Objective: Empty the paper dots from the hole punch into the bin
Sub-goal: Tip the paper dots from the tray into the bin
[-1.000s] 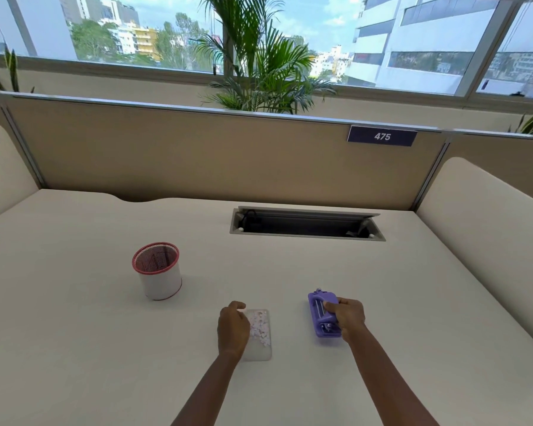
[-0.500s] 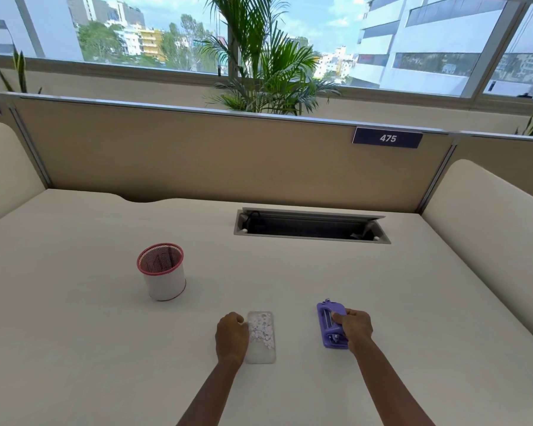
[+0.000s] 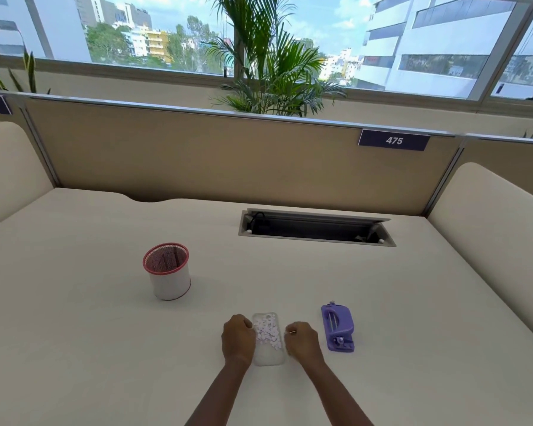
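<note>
A clear plastic tray [image 3: 268,353] holding several pale pink paper dots [image 3: 267,332] lies flat on the desk in front of me. My left hand [image 3: 238,338] curls against its left edge and my right hand [image 3: 302,341] curls against its right edge, so both hands pinch the tray. The purple hole punch [image 3: 338,328] lies on the desk just right of my right hand, with nothing touching it. The bin [image 3: 168,272], a small white cylinder with a red rim, stands upright to the far left of the tray.
The cream desk [image 3: 382,302] has an open cable slot [image 3: 317,228] at the back centre. A tan partition [image 3: 197,155] with a "475" label [image 3: 394,140] closes the far side. Padded side panels [image 3: 490,229] flank the desk.
My right hand let go of the hole punch and moved left to the tray's right edge. The punch now lies free on the desk. My left hand stayed at the tray.
</note>
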Demonstrator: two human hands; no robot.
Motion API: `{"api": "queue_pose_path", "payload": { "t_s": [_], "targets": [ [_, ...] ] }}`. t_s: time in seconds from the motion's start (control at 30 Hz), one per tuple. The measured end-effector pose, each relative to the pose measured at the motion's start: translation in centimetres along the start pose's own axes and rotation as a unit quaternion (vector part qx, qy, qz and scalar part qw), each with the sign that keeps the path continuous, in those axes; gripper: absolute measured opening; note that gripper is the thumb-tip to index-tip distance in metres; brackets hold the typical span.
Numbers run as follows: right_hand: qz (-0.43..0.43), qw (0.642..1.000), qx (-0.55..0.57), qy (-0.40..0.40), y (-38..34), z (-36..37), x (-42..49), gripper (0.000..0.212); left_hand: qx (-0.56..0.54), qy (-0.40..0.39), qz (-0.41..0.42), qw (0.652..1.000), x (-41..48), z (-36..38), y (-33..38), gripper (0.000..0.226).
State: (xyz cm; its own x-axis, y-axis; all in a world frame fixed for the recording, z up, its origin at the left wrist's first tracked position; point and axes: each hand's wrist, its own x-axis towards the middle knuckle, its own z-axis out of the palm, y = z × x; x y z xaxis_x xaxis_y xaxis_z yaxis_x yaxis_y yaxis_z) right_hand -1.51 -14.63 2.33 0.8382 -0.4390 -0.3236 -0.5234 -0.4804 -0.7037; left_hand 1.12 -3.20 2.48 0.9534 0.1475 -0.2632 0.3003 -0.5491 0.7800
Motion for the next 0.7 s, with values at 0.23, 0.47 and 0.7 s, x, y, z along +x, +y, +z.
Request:
{"api": "queue_pose_path", "payload": {
  "t_s": [0.23, 0.47, 0.7],
  "targets": [
    [0.043, 0.995, 0.084, -0.032, -0.2, 0.1, -0.2, 0.031, 0.01, 0.001, -0.01, 1.0, -0.3, 0.0, 0.5, 0.024],
    [0.037, 0.987, 0.133, -0.077, -0.2, -0.4, -1.3, 0.03, -0.008, -0.011, -0.022, 1.0, 0.0, -0.7, 1.3, 0.021],
    [-0.052, 0.997, 0.003, -0.065, -1.6, 0.4, -2.2, 0.065, -0.054, -0.018, -0.026, 0.998, 0.4, -1.3, 2.3, 0.021]
  ]
}}
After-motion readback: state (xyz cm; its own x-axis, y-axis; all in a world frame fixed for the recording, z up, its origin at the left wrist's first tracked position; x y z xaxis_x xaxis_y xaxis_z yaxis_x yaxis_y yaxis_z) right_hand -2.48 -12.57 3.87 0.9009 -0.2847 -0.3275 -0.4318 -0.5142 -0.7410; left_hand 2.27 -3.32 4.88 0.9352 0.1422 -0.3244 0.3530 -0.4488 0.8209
